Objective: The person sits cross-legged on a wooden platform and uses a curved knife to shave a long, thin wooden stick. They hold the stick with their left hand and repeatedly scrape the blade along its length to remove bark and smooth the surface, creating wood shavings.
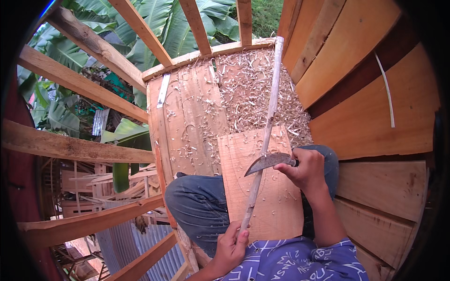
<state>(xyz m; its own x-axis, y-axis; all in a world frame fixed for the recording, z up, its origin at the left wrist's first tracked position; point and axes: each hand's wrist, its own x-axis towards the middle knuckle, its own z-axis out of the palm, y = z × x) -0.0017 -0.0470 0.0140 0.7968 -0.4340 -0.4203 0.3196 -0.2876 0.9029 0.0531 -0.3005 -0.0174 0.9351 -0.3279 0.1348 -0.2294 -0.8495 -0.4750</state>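
My left hand is closed round the near end of a long, thin wooden stick, which slants away from me to the far railing. In my right hand is a knife with a broad, curved, dark blade; my fingers wrap its handle and the thumb lies along the blade's base. The blade crosses the stick near its middle and appears to touch it. Under both lies a flat wooden board across my lap, with a few small shavings on it.
Curled wood shavings cover much of the plank floor. A slatted wooden railing runs along the left and far side. On the right rises a plank wall with a thin pale strip against it. Banana leaves hang outside.
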